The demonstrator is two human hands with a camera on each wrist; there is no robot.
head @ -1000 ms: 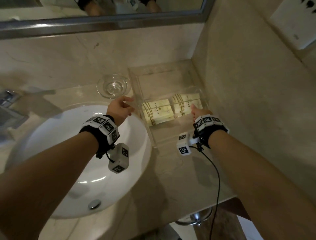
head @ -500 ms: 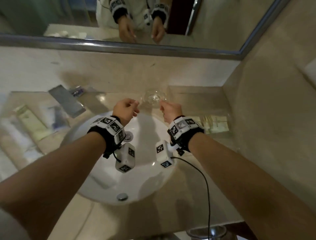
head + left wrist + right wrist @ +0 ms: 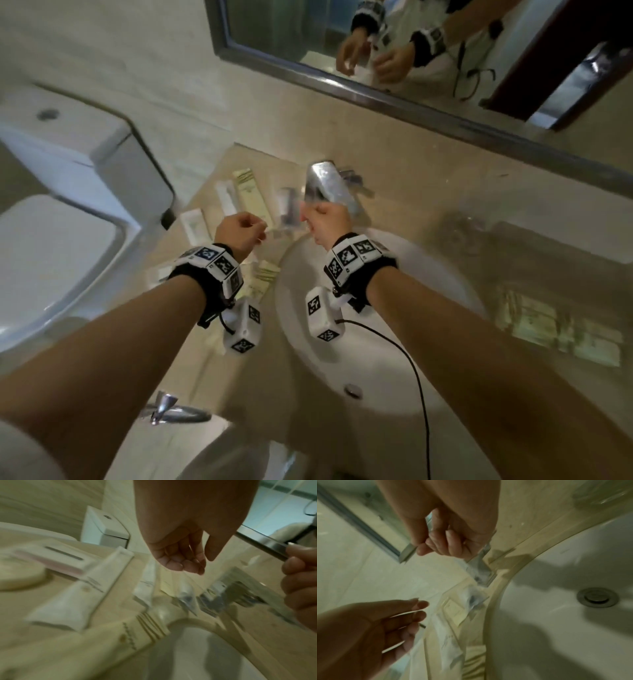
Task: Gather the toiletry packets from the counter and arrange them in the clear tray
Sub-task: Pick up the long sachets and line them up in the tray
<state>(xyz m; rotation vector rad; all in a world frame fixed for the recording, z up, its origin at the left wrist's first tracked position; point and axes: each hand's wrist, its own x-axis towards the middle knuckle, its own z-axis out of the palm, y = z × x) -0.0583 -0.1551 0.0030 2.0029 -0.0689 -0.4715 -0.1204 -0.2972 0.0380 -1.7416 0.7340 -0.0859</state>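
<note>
Two hands hang over the counter [image 3: 394, 192] just beyond the basin's far rim, and the three views divide the evidence between them. From the head camera the left hand [image 3: 239, 231] and the right hand [image 3: 327, 222] show only their backs, fingers curled under, so the grip is hidden there; the left wrist camera shows the left hand [image 3: 180, 555] with fingers loosely curled and nothing in them, and the right wrist camera shows the right hand [image 3: 447, 540] likewise curled on nothing, in front of the chrome faucet [image 3: 325, 186]. Only the head view takes in the clear tray [image 3: 548, 308] at the right of the white basin [image 3: 376, 342], well apart from both hands, with cream packets [image 3: 534, 322] already lying in it (blurred through the plastic). The loose toiletry packets [image 3: 251, 197] lie on the counter left of the faucet, just beyond the left hand's knuckles; the left wrist view brings them closer, a white tube [image 3: 77, 601] beside a cream packet with gold stripes [image 3: 137, 632], and small clear sachets [image 3: 185, 596] nearer the faucet. Printing is visible on the tube and packets, but motion blur leaves none of it readable. A mirror [image 3: 411, 44] above reflects both hands, and a toilet [image 3: 68, 205] stands at left.
</note>
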